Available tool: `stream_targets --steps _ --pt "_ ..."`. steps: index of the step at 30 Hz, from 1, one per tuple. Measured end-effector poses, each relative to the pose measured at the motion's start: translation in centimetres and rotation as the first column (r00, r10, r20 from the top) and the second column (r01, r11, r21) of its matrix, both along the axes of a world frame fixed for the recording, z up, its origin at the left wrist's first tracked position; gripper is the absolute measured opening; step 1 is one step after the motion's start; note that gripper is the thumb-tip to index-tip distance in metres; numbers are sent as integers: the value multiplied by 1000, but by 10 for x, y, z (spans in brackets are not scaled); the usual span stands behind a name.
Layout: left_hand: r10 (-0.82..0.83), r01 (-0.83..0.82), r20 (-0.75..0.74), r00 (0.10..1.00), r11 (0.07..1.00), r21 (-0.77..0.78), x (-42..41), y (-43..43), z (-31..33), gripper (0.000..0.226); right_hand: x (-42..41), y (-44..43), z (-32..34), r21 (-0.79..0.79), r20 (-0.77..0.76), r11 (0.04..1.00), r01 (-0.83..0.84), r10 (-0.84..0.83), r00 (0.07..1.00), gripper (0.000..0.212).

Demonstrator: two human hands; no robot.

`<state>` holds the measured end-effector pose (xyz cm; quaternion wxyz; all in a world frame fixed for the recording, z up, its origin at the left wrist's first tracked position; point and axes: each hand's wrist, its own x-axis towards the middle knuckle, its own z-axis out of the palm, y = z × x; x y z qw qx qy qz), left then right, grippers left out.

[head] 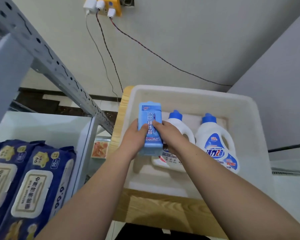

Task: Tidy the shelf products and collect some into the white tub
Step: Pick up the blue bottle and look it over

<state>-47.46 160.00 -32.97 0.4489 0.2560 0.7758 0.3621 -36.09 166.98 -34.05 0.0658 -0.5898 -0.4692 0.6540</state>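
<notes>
Both arms stretched forward; left hand (134, 135) and right hand (170, 134) clamp a blue bottle (150, 127) from either side, thumbs on its front, above the white tub (246, 122) holding two detergent jugs (215, 141).

Light-blue rectangular plastic bottle (150, 129): smooth, faint sheen. White tub (189, 91): matt, grainy plastic. White plastic detergent jugs (213, 135), blue caps: glossy. Navy wipes packs (40, 179): shiny plastic film. Pale wooden tabletop (163, 210): smooth, grained. Grey perforated metal shelf post (47, 54): matt.
</notes>
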Motion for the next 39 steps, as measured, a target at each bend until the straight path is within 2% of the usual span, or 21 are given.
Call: stream_targets --steps 5,10,16,18,19,22,24,26,30,32,34,37,39 --pt "-142 131 -135 981 987 -89 -13 13 -15 28 -10 -1 -15 50 69 998 -45 41 997 28" --pt "-314 260 -276 909 942 -213 -14 15 -31 29 -11 -5 -29 103 174 990 -91 72 982 36" --pt "-473 366 -356 806 871 -328 -6 6 -35 69 -11 -12 -33 247 333 931 -270 180 926 28" --pt "-522 406 -385 761 846 -346 -5 4 -40 74 -10 -15 -31 294 362 903 -313 198 911 23" --pt "-537 417 -395 745 838 -353 -4 3 -41 73 -9 -17 -30 324 352 892 -316 197 915 23" --pt "-609 454 -424 670 788 -415 1 -4 -42 73 -5 -24 -27 391 328 855 -340 216 920 45" --pt "-633 457 -459 623 771 -444 6 -11 -43 71 -3 -26 -30 409 360 819 -401 259 896 45" --pt "-639 454 -485 597 768 -453 10 -17 -44 70 -2 -24 -33 407 400 780 -475 315 861 40" --pt "-634 450 -488 601 772 -449 17 -22 -33 68 8 -22 -27 370 452 675 -638 470 759 34" --pt "-654 492 -511 558 757 -430 25 -30 -19 59 23 -28 -19 393 458 614 -685 515 724 34" --pt "-622 490 -575 532 780 -390 37 -47 -11 54 45 -39 -9 426 480 531 -733 554 680 41" --pt "-555 417 -677 483 826 -380 59 -89 -2 67 82 -59 8 506 492 386 -771 605 626 51" --pt "-519 351 -701 488 853 -387 84 -121 18 65 105 -74 20 556 492 283 -781 646 584 55"
